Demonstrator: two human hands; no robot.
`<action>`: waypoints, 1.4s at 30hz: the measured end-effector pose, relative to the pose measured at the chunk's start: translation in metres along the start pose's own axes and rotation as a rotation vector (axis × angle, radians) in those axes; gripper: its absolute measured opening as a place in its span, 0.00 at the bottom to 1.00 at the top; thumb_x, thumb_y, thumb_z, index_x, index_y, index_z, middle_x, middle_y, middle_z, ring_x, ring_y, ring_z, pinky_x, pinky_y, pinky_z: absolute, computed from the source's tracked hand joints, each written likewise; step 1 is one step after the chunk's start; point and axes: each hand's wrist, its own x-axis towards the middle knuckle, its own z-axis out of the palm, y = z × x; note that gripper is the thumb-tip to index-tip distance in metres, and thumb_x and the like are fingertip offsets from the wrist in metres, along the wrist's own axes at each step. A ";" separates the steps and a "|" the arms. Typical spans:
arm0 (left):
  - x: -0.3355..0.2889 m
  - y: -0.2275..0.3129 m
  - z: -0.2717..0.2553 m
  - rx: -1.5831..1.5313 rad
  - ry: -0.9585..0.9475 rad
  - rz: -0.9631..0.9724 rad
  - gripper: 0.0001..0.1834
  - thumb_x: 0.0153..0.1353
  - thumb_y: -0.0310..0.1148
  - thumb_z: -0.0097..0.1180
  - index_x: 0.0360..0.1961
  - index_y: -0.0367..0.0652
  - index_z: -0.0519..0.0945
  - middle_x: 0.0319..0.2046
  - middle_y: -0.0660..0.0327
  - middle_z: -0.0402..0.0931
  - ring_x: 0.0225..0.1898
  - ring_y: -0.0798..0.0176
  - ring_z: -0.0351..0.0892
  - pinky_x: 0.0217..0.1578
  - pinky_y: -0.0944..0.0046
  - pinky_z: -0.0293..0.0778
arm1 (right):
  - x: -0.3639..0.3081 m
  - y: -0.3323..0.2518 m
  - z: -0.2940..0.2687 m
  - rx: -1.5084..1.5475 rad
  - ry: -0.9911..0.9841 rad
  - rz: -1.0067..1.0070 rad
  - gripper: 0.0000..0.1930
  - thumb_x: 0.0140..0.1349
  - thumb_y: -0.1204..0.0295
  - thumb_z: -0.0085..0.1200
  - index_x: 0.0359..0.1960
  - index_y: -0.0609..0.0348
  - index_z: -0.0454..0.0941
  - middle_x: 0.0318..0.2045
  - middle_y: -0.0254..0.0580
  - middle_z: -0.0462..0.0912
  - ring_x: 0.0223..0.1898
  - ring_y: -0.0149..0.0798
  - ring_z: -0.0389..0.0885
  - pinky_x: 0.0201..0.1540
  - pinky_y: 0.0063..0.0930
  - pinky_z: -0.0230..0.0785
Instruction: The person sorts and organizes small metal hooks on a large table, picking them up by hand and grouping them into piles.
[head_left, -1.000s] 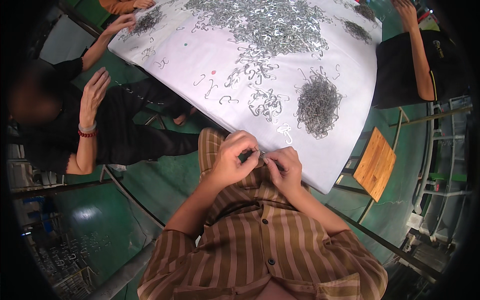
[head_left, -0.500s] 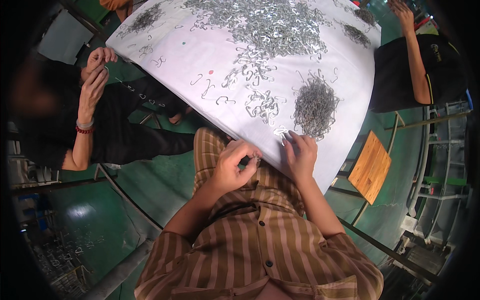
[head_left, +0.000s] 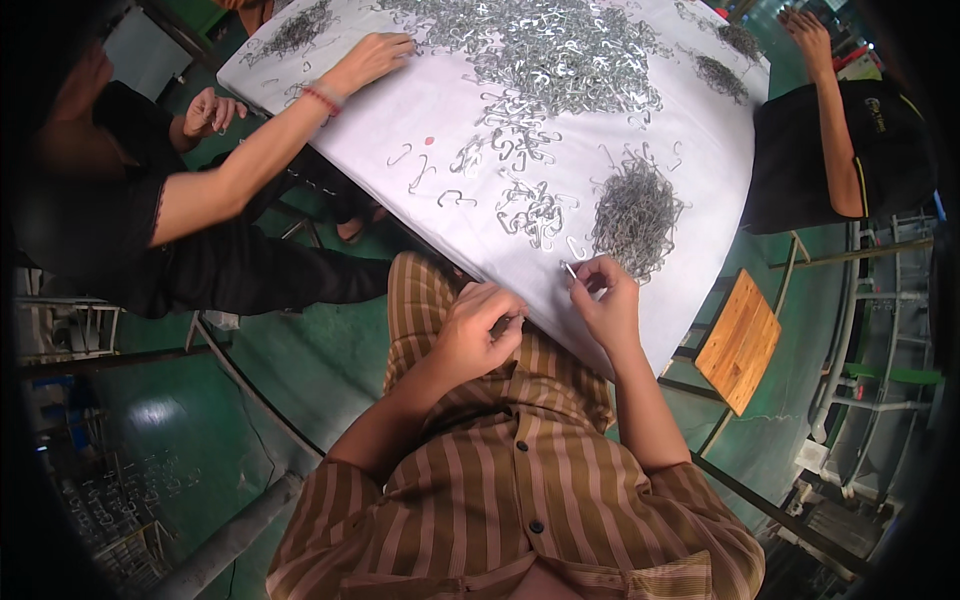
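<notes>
Pinched in the right hand (head_left: pixel 610 303), a hook (head_left: pixel 571 271) gleams silvery white. Just beyond that grip, a hook pile (head_left: pixel 637 215) is dark grey against a white tablecloth (head_left: pixel 665 310). Nearer the wearer, the shirt (head_left: pixel 455 480) has brown and dusty-pink stripes. Far left of the grip, a co-worker's bracelet (head_left: pixel 323 100) looks red, as far as its smallness lets one tell.

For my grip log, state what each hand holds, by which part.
Right hand: a metal piece, apparently pinched near one end. Left hand: cannot be told.
</notes>
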 end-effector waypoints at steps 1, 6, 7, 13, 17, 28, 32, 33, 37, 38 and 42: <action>0.001 -0.001 0.002 0.014 -0.002 0.015 0.08 0.47 0.18 0.55 0.30 0.39 0.76 0.29 0.59 0.79 0.31 0.57 0.76 0.36 0.61 0.67 | -0.004 -0.008 -0.002 0.089 -0.052 0.045 0.05 0.52 0.79 0.60 0.27 0.62 0.75 0.25 0.35 0.80 0.26 0.28 0.75 0.31 0.23 0.67; 0.010 0.003 0.007 0.120 0.015 0.100 0.08 0.46 0.20 0.57 0.28 0.41 0.73 0.23 0.60 0.71 0.28 0.55 0.72 0.35 0.59 0.65 | -0.020 -0.032 -0.005 0.292 -0.196 0.131 0.05 0.53 0.81 0.60 0.28 0.64 0.74 0.23 0.29 0.78 0.25 0.19 0.70 0.28 0.15 0.64; 0.011 0.004 0.007 0.146 0.012 0.111 0.08 0.46 0.20 0.57 0.27 0.41 0.72 0.23 0.60 0.71 0.28 0.55 0.72 0.34 0.59 0.64 | -0.022 -0.036 -0.005 0.288 -0.203 0.134 0.05 0.53 0.81 0.60 0.28 0.64 0.75 0.23 0.29 0.78 0.25 0.19 0.70 0.28 0.15 0.64; 0.009 0.001 0.008 0.213 -0.014 0.137 0.08 0.47 0.21 0.57 0.26 0.41 0.70 0.23 0.59 0.70 0.29 0.54 0.71 0.34 0.58 0.64 | -0.029 -0.043 -0.003 0.347 -0.209 0.163 0.04 0.53 0.82 0.60 0.30 0.65 0.77 0.24 0.29 0.77 0.25 0.19 0.69 0.29 0.15 0.64; 0.006 -0.002 0.009 0.211 -0.027 0.133 0.09 0.44 0.19 0.58 0.26 0.40 0.73 0.25 0.59 0.72 0.29 0.54 0.72 0.33 0.58 0.65 | -0.034 -0.039 0.004 0.325 -0.168 0.056 0.03 0.53 0.82 0.60 0.29 0.64 0.78 0.28 0.32 0.79 0.26 0.20 0.69 0.29 0.15 0.65; 0.034 -0.010 -0.017 0.060 -0.263 -0.024 0.06 0.50 0.23 0.62 0.31 0.38 0.81 0.31 0.56 0.80 0.34 0.53 0.78 0.36 0.59 0.73 | -0.045 -0.031 0.015 0.298 -0.144 -0.050 0.07 0.52 0.83 0.59 0.27 0.61 0.73 0.32 0.37 0.83 0.25 0.22 0.70 0.28 0.16 0.67; 0.068 -0.028 0.012 0.167 -0.202 0.102 0.05 0.51 0.23 0.61 0.31 0.38 0.82 0.29 0.55 0.79 0.33 0.53 0.78 0.35 0.59 0.74 | -0.048 -0.032 0.015 0.223 -0.129 -0.080 0.07 0.51 0.83 0.59 0.28 0.62 0.73 0.29 0.36 0.83 0.22 0.23 0.72 0.25 0.17 0.68; 0.075 -0.033 0.026 0.167 -0.201 0.145 0.05 0.51 0.23 0.61 0.31 0.38 0.82 0.29 0.55 0.78 0.33 0.53 0.78 0.35 0.58 0.74 | -0.048 -0.032 0.016 0.221 -0.130 -0.091 0.07 0.51 0.82 0.59 0.28 0.62 0.74 0.29 0.36 0.83 0.22 0.23 0.72 0.25 0.17 0.68; 0.098 -0.040 0.076 0.253 -0.196 0.256 0.03 0.51 0.24 0.56 0.28 0.39 0.80 0.29 0.58 0.74 0.35 0.53 0.75 0.36 0.57 0.73 | -0.052 -0.032 0.014 0.223 -0.157 -0.077 0.06 0.52 0.83 0.57 0.29 0.63 0.73 0.30 0.39 0.84 0.25 0.22 0.75 0.29 0.18 0.70; 0.103 -0.042 0.084 0.287 -0.204 0.277 0.03 0.51 0.24 0.55 0.28 0.39 0.80 0.29 0.58 0.74 0.35 0.54 0.74 0.36 0.57 0.73 | -0.054 -0.032 0.014 0.228 -0.173 -0.061 0.05 0.53 0.83 0.56 0.29 0.63 0.73 0.31 0.40 0.84 0.27 0.21 0.75 0.32 0.17 0.71; 0.112 -0.049 0.102 0.403 -0.244 0.321 0.05 0.50 0.22 0.53 0.28 0.40 0.79 0.31 0.58 0.72 0.35 0.54 0.74 0.36 0.56 0.72 | -0.058 -0.028 0.020 0.247 -0.132 -0.115 0.06 0.52 0.82 0.60 0.31 0.62 0.75 0.27 0.38 0.82 0.21 0.25 0.75 0.24 0.20 0.69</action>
